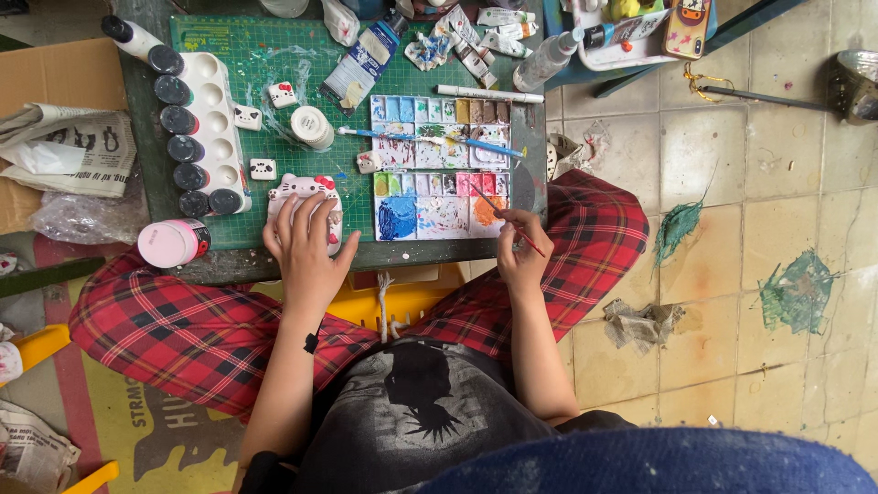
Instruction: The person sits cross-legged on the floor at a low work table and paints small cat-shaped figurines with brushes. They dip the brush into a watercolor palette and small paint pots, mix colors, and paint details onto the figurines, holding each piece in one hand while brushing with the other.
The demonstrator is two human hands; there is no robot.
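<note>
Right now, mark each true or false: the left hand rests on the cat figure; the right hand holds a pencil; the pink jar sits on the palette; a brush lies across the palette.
1. Left hand rests on the cat figure: true.
2. Right hand holds a pencil: false, a thin brush.
3. Pink jar sits on the palette: false, on the table edge, far left.
4. A blue brush lies across the palette: true.

— What fills the right of the frame?
— A worn tiled floor (pixel 732 165), cream, stained with green paint splashes (pixel 797 291).
— And upper left?
— A low dark table (pixel 137 137), paint-smeared, in daylight.
</note>
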